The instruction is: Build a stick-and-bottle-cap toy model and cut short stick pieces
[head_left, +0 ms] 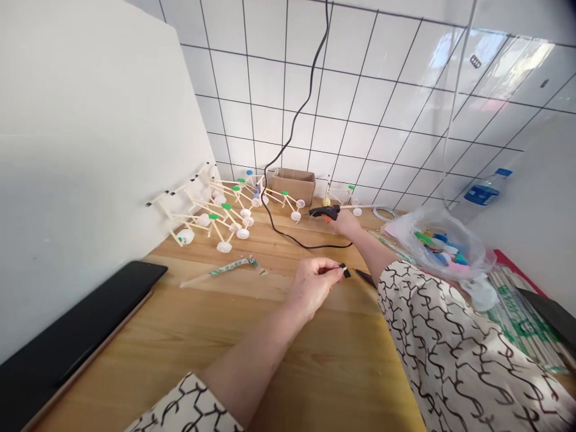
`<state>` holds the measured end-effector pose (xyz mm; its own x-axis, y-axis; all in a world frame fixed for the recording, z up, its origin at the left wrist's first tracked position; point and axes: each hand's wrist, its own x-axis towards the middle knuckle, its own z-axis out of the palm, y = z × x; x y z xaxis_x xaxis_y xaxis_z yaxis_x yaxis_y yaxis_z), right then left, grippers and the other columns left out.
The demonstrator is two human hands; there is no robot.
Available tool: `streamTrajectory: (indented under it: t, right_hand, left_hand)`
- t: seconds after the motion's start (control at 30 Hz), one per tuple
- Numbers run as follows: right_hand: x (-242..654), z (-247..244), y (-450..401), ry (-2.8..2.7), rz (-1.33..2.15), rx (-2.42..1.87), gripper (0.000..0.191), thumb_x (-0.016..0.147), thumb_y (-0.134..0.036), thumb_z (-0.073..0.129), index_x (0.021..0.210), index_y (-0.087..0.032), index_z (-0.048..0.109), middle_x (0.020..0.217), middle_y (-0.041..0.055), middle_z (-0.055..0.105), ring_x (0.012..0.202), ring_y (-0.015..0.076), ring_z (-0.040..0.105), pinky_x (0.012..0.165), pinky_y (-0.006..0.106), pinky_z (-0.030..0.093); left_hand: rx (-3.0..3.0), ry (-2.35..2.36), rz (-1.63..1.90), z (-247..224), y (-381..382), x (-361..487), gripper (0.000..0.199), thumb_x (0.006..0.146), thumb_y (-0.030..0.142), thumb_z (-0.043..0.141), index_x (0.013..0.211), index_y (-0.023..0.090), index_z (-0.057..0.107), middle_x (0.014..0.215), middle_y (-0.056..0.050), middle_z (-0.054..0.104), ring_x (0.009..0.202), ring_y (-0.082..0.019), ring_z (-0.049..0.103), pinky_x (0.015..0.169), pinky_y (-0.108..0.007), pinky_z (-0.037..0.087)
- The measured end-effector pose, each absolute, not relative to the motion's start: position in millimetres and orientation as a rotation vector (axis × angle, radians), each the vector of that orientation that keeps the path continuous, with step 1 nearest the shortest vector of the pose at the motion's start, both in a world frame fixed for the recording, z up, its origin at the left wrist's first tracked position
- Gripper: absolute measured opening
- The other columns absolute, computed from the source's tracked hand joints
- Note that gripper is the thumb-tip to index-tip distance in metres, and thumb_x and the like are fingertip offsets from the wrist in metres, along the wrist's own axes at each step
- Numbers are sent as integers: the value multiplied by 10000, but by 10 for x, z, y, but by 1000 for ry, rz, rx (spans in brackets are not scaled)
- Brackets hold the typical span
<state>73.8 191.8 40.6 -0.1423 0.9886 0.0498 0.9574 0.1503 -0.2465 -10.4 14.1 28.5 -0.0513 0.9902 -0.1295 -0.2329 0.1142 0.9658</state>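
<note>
While left hand (pixel 312 285) is pinching small black strip (pixel 344 270) above wooden tabletop (pixel 315 372), nearly closed, right hand (pixel 344 223) is gripping black glue gun (pixel 323 212) by handle, closed round it, orange trigger (pixel 330 219) just showing; black cord (pixel 315 246) is trailing across wood; pale stick frames (pixel 216 210) are standing beyond on white caps (pixel 224 246), six green caps (pixel 226 206) topping them; clear plastic bag (pixel 443 246) is holding coloured bottle caps (pixel 434 249) at right
</note>
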Motion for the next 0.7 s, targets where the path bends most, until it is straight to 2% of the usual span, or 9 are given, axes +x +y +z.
streamTrajectory:
  t: [0.13, 0.23, 0.3, 0.37, 0.47, 0.57, 0.7]
  right_hand:
    - [690, 630, 1754, -2130, 139, -1906, 451, 783, -267, 515, 1169, -44, 446, 1040, 211, 601, 938, 275, 588, 740, 322, 436]
    - [740, 875, 1531, -2110, 69, -1856, 427, 778, -208, 494, 1170, -51, 426, 1021, 202, 605, 912, 275, 583, 734, 326, 422]
    - [838, 1025, 1349, -2104, 48, -1812, 322, 782, -229, 487, 1073, -91, 496, 955, 157, 623, 871, 255, 582, 700, 303, 415]
    - [983, 1125, 1160, -2069, 159, -1713, 208, 774, -292, 499, 888, -131, 562, 776, 84, 619, 738, 217, 573, 621, 276, 398]
    - [1252, 1158, 894, -1919, 437, -1558, 241, 740, -386, 517, 673, -156, 544, 550, -8, 485, 537, 133, 475, 508, 242, 338]
    - [1511, 1101, 656, -1720, 689, -1362, 256, 688, -414, 575, 658, -162, 538, 517, -37, 435, 484, 101, 419, 474, 234, 321]
    - [1766, 1008, 360, -1579, 891, -1227, 222, 655, -366, 653, 695, -169, 561, 606, -11, 538, 523, 97, 446, 488, 225, 352]
  left_hand:
    - [932, 1102, 1258, 262, 137, -81, 97, 616, 236, 663, 623, 139, 655, 549, 2, 581, 443, -59, 385, 441, -203, 275]
    - [936, 1048, 1262, 266, 126, -68, 136, 611, 260, 675, 618, 128, 645, 548, -3, 572, 431, -52, 366, 424, -201, 243]
    - [935, 1008, 1266, 275, 116, -64, 155, 611, 270, 677, 620, 120, 638, 554, -10, 571, 421, -48, 355, 414, -201, 222]
    - [927, 969, 1272, 282, 109, -63, 163, 612, 267, 677, 628, 111, 633, 558, -14, 570, 414, -43, 345, 409, -201, 207]
    - [910, 910, 1275, 279, 108, -68, 167, 607, 256, 684, 647, 102, 629, 560, -15, 566, 411, -40, 342, 409, -203, 203]
    - [910, 872, 1258, 269, 117, -81, 163, 607, 246, 691, 649, 102, 627, 575, -18, 568, 423, -42, 355, 411, -203, 210]
    - [928, 870, 1264, 275, 127, -107, 147, 614, 232, 690, 634, 101, 628, 578, -21, 563, 432, -42, 356, 411, -206, 208]
